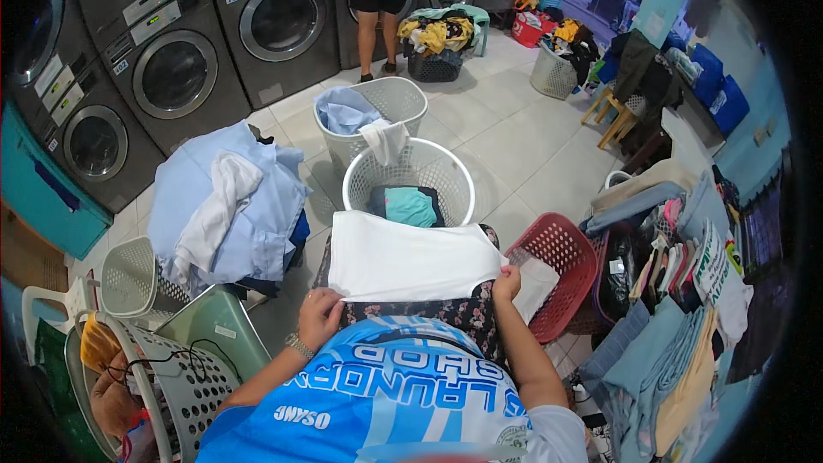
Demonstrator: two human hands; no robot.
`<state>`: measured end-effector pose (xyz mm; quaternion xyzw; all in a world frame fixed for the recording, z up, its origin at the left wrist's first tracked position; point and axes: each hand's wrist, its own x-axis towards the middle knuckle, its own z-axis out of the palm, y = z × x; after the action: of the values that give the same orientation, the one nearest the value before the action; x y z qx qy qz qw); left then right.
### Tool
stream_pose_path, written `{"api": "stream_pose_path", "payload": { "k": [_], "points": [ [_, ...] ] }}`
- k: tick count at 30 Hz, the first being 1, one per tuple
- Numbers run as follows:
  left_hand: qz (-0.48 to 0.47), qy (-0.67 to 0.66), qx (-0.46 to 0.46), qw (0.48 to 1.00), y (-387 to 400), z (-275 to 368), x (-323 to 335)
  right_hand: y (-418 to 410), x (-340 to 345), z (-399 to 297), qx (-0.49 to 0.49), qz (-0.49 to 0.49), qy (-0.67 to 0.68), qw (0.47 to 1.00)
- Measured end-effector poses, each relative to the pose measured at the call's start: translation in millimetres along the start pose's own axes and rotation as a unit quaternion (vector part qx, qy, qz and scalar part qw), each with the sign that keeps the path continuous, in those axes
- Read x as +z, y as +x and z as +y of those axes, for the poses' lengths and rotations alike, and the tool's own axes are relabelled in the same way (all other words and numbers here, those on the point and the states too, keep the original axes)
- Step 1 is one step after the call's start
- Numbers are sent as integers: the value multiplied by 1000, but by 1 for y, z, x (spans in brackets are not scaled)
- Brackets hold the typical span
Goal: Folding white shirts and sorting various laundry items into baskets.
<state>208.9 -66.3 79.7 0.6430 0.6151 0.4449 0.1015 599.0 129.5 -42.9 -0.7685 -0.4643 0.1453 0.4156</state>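
Note:
A white garment [411,260] lies spread flat across my lap, over dark floral cloth [411,314]. My left hand [320,317] is at its near left corner, fingertips against the hem. At the right edge, my right hand [506,283] pinches the white fabric between thumb and fingers. Just beyond my knees stands a round white laundry basket [468,190] with folded clothes inside, a turquoise piece [409,206] uppermost. The garment's far edge overlaps the view of the basket's near rim.
Light blue clothes [186,186] are heaped at the left. Behind the white basket stands a grey basket [411,103]. A red basket [566,270] sits by my right arm, with stacked folded clothes [656,360] farther right. One person [382,0] stands near the front-loading machines [283,19].

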Motion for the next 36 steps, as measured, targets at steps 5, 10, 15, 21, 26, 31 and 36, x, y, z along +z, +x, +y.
{"api": "stream_pose_path", "payload": {
  "k": [5, 10, 15, 21, 26, 31, 36],
  "points": [
    [-10, 4, -5, 1000, 0, -3, 1, 0, 1, 2, -9, 16, -6, 1000],
    [-7, 1, -11, 1000, 0, -3, 1, 1, 3, 3, -4, 13, 1, 1000],
    [-5, -6, -9, 1000, -1, -3, 2, 1, 4, 7, -20, 8, -3, 1000],
    [8, -20, -7, 1000, 0, -3, 3, 3, 6, 10, -23, 9, -5, 1000],
    [-2, -15, -32, 999, 0, 0, 3, 3, 5, 11, -24, 5, 0, 1000],
    [3, -17, -22, 1000, 1, 0, 3, 3, 4, 12, -23, 11, -17, 1000],
    [7, -16, -23, 1000, 1, -1, 4, 3, 4, 11, -27, 4, 4, 1000]
  ]
}}
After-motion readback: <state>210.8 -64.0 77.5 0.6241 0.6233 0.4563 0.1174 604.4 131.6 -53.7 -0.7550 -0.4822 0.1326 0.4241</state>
